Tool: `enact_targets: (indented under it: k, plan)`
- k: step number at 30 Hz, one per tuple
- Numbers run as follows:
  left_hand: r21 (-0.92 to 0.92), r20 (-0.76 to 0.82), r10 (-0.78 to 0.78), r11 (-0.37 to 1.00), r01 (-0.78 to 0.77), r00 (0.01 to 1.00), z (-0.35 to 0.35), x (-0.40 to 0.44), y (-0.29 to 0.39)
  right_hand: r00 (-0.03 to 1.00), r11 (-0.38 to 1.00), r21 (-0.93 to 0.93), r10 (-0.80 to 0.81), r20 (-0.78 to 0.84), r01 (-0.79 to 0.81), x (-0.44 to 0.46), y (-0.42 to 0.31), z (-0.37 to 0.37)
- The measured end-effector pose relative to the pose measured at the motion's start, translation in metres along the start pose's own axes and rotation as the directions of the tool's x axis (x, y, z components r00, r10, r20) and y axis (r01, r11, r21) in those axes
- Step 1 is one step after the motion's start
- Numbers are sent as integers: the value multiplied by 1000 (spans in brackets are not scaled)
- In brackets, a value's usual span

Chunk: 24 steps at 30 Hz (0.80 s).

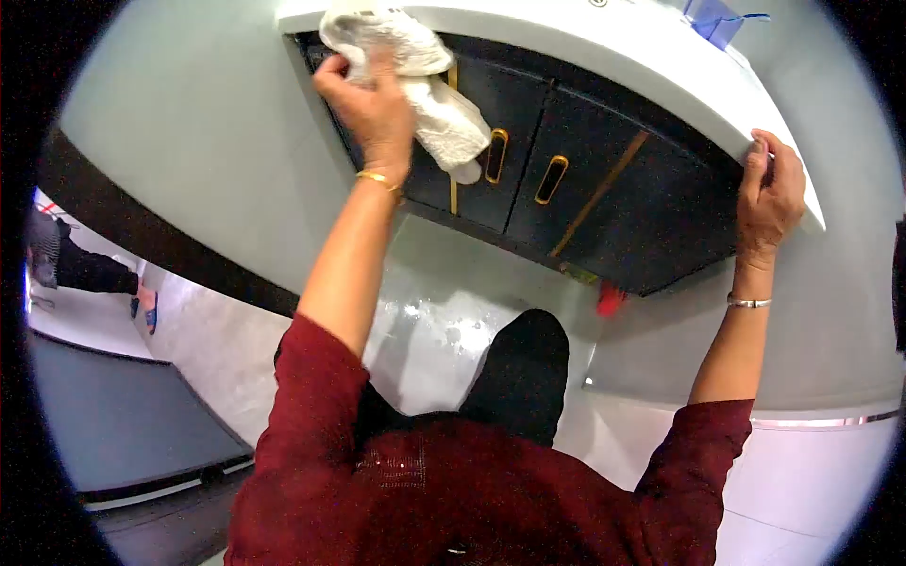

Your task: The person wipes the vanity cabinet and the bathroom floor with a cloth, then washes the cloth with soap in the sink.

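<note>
Cloth (444, 123) is held by half-curled left hand (373, 108) near left end of counter (651, 66), before cabinet (590, 141); likely soft, light, best gripped by bunched fold. Right hand (772, 193), loosely curled, is rested on counter.

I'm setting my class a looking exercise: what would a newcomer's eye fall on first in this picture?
The crumpled white cloth in the left grip, before the left part of the dark cabinet, likely catches it first. Next come the cabinet's two gold-rimmed handles, near its middle, and the right grip at the right end of the white counter.
</note>
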<state>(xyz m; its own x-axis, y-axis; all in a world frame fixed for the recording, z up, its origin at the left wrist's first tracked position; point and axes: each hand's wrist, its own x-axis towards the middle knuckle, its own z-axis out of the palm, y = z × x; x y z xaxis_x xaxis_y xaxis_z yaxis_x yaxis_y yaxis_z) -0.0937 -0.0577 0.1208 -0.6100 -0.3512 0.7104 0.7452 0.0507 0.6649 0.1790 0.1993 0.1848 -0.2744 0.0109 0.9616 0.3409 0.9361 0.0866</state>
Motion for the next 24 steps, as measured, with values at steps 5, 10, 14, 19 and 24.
enact_targets:
  k: [5, 10, 14, 19, 24]
  plan:
    - [127, -192, 256, 964, -234, 947, 43, -73, -72, 997, 999, -25, -25, -79, 23, 2, 4, 4]
    - [206, -103, 104, 975, -82, 989, 15, -122, -108, 980, 1000, 16, -7, -199, 10, 4, -2, 2]
    - [376, -101, -81, 920, 113, 992, -8, -207, -157, 971, 997, -18, -76, -226, 74, 0, 8, -1]
    - [112, -61, -825, 553, 826, 561, -45, -253, -169, 986, 987, -133, -111, -124, 95, -4, 13, -6]
    - [-545, 193, -907, 218, 809, 374, -64, -154, -141, 995, 994, -98, -58, -77, 50, -2, 6, -2]
